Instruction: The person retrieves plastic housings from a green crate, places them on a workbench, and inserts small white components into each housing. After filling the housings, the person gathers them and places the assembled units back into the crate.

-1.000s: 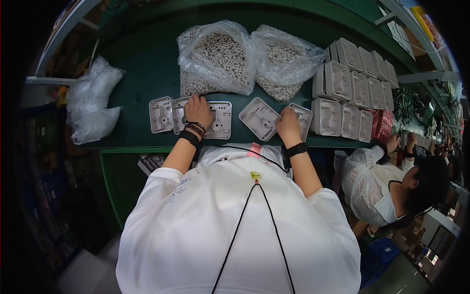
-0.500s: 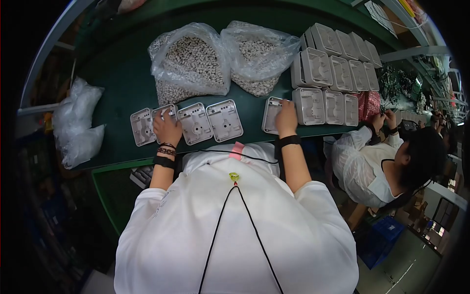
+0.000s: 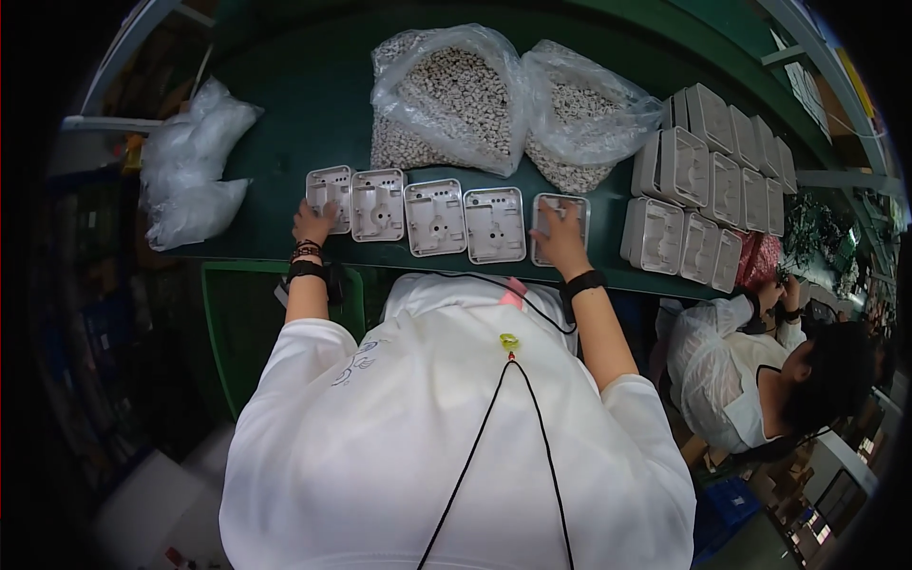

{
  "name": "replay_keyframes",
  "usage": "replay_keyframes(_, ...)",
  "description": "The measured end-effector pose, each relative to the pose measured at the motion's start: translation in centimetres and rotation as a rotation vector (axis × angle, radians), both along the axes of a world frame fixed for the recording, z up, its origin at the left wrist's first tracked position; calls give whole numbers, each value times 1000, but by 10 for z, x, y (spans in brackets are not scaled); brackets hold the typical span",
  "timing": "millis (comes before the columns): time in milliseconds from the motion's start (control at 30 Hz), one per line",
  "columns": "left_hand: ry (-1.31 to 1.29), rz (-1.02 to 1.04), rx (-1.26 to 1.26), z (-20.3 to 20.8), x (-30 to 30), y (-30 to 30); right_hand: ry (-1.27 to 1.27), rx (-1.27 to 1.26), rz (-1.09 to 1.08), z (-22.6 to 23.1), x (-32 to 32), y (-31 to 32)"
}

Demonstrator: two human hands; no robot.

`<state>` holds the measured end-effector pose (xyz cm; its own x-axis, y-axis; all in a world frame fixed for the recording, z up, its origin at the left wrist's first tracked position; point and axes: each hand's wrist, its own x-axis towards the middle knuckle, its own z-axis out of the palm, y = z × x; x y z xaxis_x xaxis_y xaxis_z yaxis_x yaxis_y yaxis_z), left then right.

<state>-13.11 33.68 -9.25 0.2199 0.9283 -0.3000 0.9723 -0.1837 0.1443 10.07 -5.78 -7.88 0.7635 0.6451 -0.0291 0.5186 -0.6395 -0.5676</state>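
A row of several shallow light-grey plastic housings lies along the near edge of the table, open sides up, with moulded posts and holes inside. At the row's left end, my left hand [image 3: 313, 223] grips the near edge of the leftmost housing [image 3: 329, 180], thumb and fingers apart around it. Over the rightmost housing [image 3: 578, 211] rests my right hand [image 3: 562, 239], fingers spread and touching it, covering much of its inside. Between the hands stand other housings, among them a middle one [image 3: 435, 218], untouched.
Behind the row sit two clear plastic bags of small pale parts, a left bag [image 3: 451, 100] and a right bag [image 3: 579, 114]. Stacked grey housings [image 3: 684, 166] stand at right. Filled clear bags [image 3: 195, 166] lie far left. A co-worker [image 3: 750, 370] sits at right.
The view has shifted, so the table appears farther right. My left hand has gone from the second housing to the leftmost. The rightmost housing now lies close to the row; my right hand's fingers have spread.
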Motion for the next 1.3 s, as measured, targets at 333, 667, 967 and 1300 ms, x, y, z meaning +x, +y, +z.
replay_keyframes(333, 81, -484, -217, -3, 10, 10, 127, -210, -62, 18, -10, 7)
replay_keyframes(667, 69, -474, -179, 32, 65, -76, -4, -277, -279, 10, 8, -39)
replay_keyframes(967, -90, -262, -80, 27, 50, -102, -279, -213, -94, 29, -8, -19)
replay_keyframes(1300, -482, -116, 425, 90, -32, -178, -325, -210, 795, 16, -52, 20)
